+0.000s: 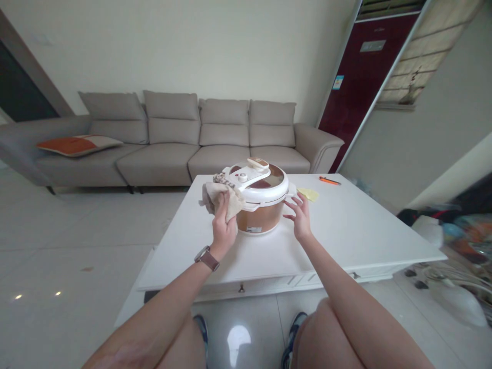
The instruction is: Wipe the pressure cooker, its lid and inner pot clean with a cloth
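Note:
An electric pressure cooker [259,218] with a brown body and a white-rimmed lid [265,195] stands upright on the white table [346,225]. My left hand [224,225], with a watch on its wrist, is closed on a beige cloth [222,199] against the cooker's left side. Part of the cloth has a dark pattern and lies by the lid's rim. At the right side of the cooker, my right hand [300,212] has its fingers spread, close to the white side handle [292,190]. Whether the fingertips touch the cooker I cannot tell.
A yellow piece of cloth or paper [308,194] lies right of the cooker, with an orange and black pen-like tool [329,181] farther back. Behind the table is a grey sofa [221,154] with an orange cushion [79,145]. Blurred clutter [461,241] sits at the right.

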The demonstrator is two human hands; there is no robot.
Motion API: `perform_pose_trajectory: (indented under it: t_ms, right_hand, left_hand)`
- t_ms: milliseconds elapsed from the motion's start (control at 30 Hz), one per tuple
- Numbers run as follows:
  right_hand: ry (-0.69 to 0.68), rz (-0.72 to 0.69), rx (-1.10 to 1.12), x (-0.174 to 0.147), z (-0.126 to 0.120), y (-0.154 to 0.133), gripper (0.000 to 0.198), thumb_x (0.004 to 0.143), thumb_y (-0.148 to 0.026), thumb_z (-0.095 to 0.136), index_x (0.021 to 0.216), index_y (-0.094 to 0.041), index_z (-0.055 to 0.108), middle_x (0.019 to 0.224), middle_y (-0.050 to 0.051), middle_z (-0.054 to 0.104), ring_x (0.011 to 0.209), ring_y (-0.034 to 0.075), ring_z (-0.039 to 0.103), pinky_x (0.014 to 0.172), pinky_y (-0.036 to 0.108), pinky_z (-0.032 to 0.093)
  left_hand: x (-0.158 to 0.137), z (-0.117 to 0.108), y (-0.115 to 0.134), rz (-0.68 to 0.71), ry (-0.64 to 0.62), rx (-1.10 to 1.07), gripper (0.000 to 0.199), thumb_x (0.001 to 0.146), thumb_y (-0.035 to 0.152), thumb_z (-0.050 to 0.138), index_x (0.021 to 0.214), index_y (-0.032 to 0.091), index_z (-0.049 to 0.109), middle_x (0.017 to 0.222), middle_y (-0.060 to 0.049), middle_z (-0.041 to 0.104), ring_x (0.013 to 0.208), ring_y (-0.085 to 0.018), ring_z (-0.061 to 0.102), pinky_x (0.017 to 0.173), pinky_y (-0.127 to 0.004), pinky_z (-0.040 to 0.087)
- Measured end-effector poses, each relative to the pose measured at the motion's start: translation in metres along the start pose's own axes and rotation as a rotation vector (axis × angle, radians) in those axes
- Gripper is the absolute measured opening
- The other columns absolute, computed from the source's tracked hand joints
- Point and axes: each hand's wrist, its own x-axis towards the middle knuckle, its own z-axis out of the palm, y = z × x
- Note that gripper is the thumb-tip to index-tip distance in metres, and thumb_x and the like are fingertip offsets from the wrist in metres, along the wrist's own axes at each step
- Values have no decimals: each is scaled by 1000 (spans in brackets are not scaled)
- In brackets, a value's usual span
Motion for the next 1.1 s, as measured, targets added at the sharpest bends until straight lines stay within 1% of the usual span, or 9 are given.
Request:
perform_pose_trajectory:
  t_ms: [233,333,433,567,633,767,867,967,1100]
  right_hand:
    - [-1,-6,6,-1,-1,-1,61,79,-41,65,137,-37,46,146,7,54,128,28,62,66,29,60]
    - [-1,-1,-4,-2,-1,-1,62,78,-41,66,137,-37,46,146,7,54,127,28,63,64,29,60]
    - [0,-1,-10,-2,-1,-3,62,78,-41,67,136,-37,47,146,7,54,126,28,63,63,29,60]
    - [4,-3,-24,-2,1,-4,63,77,-42,66,138,-37,47,145,7,54,126,29,63,65,31,61]
    - [0,-4,-42,-2,1,-3,64,78,-42,65,139,-37,46,147,7,53,127,29,63,67,32,61]
    - [-21,-14,-73,-2,-2,-2,64,79,-42,65,140,-38,46,148,6,53,127,29,62,67,33,61]
    - [-17,-15,-81,-4,-4,-2,63,79,-41,67,139,-38,47,148,6,54,126,29,63,67,32,61]
    - [2,-1,-80,-5,-5,-3,62,78,-40,68,136,-37,49,148,6,54,122,28,65,65,31,60]
    - [5,4,-80,-6,-6,-4,61,78,-39,67,136,-35,48,149,8,53,118,27,68,64,29,59]
  left_hand:
    - [3,-3,0,134,-52,82,67,100,16,50,163,30,35,169,-4,36,158,-26,28,132,-46,21]
    - [5,-3,1,160,-72,120,68,99,16,50,164,28,33,169,-5,35,159,-26,25,133,-47,14]
    - [5,2,7,176,-102,165,70,98,15,49,165,27,31,170,-6,33,161,-26,19,133,-49,9]
    - [3,13,18,211,-120,225,70,98,15,48,165,24,30,169,-9,35,161,-28,19,132,-55,8]
    - [2,19,24,263,-178,277,71,97,15,47,165,23,30,167,-11,39,160,-29,22,132,-59,6]
    - [0,26,36,379,-381,366,73,94,15,51,164,24,31,162,-10,46,159,-30,27,131,-63,3]
    - [1,25,42,424,-449,401,74,92,15,55,163,23,33,162,-10,47,158,-30,28,131,-63,3]
    - [5,22,42,427,-450,425,74,92,14,54,162,22,34,162,-10,47,158,-30,29,131,-63,4]
    - [8,19,39,420,-385,429,74,91,12,53,162,19,34,159,-12,51,156,-30,34,131,-61,8]
